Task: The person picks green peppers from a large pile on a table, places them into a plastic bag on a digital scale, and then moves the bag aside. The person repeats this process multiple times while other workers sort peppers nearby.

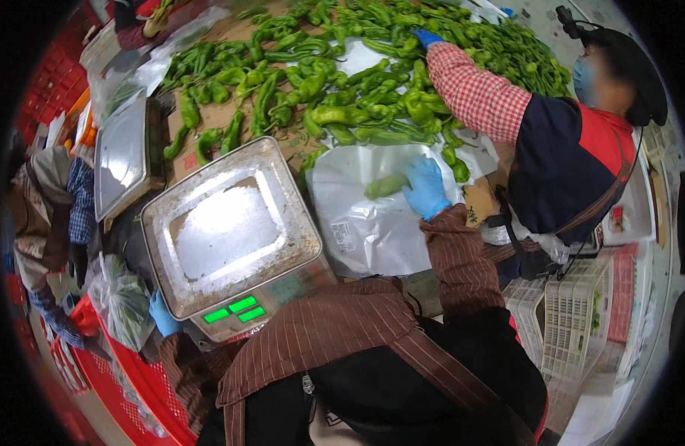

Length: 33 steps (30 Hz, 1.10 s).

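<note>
My right hand [426,189], in a blue glove, is over a stack of clear plastic bags [370,240], with a blurred green pepper [385,187] between thumb and fingers. A printed label shows through the plastic. To the left of the bags stands a weighing scale [231,228] with a worn metal pan and lit green displays on its near side. My left hand [163,315], also gloved in blue, is at the pan's lower left corner; the scale hides part of its fingers. Long green peppers [376,100] lie heaped beyond the bags and scale.
A co-worker's blue-gloved hand [427,38] reaches into the heap from the right. Another scale [125,150] stands at the left, near a filled plastic bag [119,304]. Red crates [125,379] are at lower left, pale crates [571,318] at right. More people work at the left.
</note>
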### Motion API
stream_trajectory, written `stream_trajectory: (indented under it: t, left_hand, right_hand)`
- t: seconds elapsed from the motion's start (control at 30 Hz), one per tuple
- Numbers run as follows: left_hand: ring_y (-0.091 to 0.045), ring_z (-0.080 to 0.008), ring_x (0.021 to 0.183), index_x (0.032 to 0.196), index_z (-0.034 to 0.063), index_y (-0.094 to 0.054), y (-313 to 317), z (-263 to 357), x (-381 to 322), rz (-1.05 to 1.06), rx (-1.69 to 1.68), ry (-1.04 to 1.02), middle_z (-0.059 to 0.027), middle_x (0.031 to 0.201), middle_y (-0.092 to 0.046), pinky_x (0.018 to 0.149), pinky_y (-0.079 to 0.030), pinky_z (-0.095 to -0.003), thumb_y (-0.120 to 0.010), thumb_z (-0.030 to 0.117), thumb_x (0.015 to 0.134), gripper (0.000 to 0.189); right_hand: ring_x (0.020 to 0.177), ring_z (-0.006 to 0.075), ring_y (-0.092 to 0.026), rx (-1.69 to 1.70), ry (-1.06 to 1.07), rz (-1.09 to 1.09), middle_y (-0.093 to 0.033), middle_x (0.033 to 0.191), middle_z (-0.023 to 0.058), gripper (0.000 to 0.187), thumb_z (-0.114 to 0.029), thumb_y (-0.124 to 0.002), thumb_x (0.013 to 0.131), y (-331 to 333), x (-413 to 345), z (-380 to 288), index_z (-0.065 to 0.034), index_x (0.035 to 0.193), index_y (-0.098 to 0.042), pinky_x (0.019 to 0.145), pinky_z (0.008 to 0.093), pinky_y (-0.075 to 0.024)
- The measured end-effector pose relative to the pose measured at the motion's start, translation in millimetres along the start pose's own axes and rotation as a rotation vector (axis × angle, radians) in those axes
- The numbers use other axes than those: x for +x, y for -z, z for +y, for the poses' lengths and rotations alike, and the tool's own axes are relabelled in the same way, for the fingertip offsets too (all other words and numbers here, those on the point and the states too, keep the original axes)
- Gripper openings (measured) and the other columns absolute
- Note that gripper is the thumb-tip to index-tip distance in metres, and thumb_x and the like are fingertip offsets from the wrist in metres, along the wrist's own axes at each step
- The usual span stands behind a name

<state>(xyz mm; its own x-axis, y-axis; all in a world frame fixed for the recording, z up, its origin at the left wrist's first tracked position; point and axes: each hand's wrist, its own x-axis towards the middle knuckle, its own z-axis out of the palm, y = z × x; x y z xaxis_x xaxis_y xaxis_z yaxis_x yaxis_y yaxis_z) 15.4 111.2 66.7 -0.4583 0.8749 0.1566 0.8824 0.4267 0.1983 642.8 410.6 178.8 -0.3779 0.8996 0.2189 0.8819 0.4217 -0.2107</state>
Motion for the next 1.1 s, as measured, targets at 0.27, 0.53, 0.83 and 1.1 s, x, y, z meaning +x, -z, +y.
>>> stream_trajectory:
  t: [0.27,0.53,0.83,1.1]
  left_hand:
    - [-0.053,-0.0218,0.109,0.119,-0.0036,-0.055,-24.6,6.0,-24.0,-0.004,-0.877,0.241,-0.0138,0.117,-0.056,0.092,-0.044,-0.0356,-0.063,0.009,0.082,0.04]
    - [-0.049,-0.0214,0.119,0.131,-0.0016,-0.047,118.2,109.8,20.7,0.397,-0.934,0.259,-0.0136,0.131,-0.051,0.104,-0.037,-0.0339,-0.057,0.013,0.093,0.042]
    - [-0.052,-0.02,0.118,0.123,-0.0013,-0.054,145.1,253.0,47.9,0.24,-1.149,-0.117,-0.0127,0.128,-0.055,0.103,-0.037,-0.0326,-0.058,0.002,0.09,0.034]
    - [-0.057,-0.0168,0.1,0.109,-0.0007,-0.06,140.1,309.2,56.1,0.067,-1.122,-0.257,-0.009,0.109,-0.061,0.092,-0.043,-0.0296,-0.056,0.001,0.088,0.022]
  right_hand:
    - [0.093,0.0336,-0.055,0.09,-0.27,0.375,-0.062,0.092,0.0127,0.037,-0.013,-0.073,0.068,10.1,2.2,51.2,-0.0104,0.103,-0.063,0.084,0.0443,-0.0412]
    - [0.082,0.0215,-0.062,0.774,-0.304,0.174,-0.063,0.097,0.0088,0.033,-0.005,-0.073,0.076,16.5,-6.0,4.4,-0.0076,0.107,-0.062,0.074,0.0292,-0.0499]
    - [0.078,0.022,-0.061,0.789,-0.188,-0.132,-0.064,0.081,0.0104,0.019,-0.019,-0.071,0.079,-68.5,-4.0,-72.0,-0.0043,0.089,-0.063,0.073,0.0331,-0.0479]
    - [0.071,0.0208,-0.06,0.674,-0.176,0.047,-0.063,0.078,0.0074,0.028,-0.026,-0.076,0.077,-49.4,8.6,-96.5,-0.0045,0.087,-0.062,0.068,0.0326,-0.0493]
